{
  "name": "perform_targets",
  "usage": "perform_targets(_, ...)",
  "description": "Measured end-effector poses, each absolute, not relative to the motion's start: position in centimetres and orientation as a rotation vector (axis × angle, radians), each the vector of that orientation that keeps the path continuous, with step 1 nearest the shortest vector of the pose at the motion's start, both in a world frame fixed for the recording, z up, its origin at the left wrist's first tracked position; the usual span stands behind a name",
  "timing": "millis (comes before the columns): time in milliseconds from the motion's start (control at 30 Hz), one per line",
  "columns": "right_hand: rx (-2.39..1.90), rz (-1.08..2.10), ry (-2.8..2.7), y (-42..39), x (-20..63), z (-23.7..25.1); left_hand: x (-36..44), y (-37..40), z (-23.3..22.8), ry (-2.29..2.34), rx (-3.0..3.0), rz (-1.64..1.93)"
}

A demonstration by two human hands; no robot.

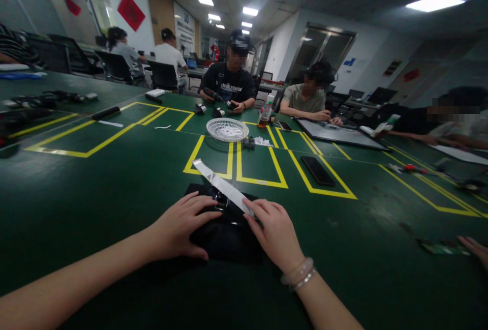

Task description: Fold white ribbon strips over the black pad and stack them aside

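In front of me a glossy black flat object [229, 241] lies on the green table; its exact kind does not show. My left hand [186, 226] rests on its left side with fingers spread, the fingertips near a small dark part at the middle. A white printed paper strip [224, 187] slants across the top, its far end sticking up past the object's back edge. The near end of the strip is pinched between the thumb and fingers of my right hand [272, 228], which wears bracelets.
A white round basket [227, 130] stands ahead, beside a small grey part [249, 142]. To the right lies a black phone [317, 170]. Yellow tape marks rectangles on the table. Co-workers sit across, one with a power drill [215, 95]. Another hand [475, 249] is by a green circuit board [444, 246].
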State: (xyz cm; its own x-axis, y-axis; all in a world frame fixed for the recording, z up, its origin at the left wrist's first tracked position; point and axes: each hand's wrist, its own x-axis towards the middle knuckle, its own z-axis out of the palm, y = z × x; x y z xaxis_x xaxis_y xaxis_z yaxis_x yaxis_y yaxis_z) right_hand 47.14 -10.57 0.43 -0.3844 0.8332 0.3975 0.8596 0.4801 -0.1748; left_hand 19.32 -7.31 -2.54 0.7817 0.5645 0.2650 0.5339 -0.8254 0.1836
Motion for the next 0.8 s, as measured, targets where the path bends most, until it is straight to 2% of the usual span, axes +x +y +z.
perform_targets(133,-1.257,0.046,-2.414,-10.9,47.0,0.7,19.2,-7.5,-2.5,1.014,2.945,0.660)
perform_targets(400,-1.111,0.135,-2.615,-11.1,47.2,0.9,19.2,-7.3,-2.2,0.756,3.031,0.487)
perform_targets(800,-1.155,0.131,-2.753,-11.7,46.5,1.5,19.3,-7.1,-3.1,0.608,2.949,0.615)
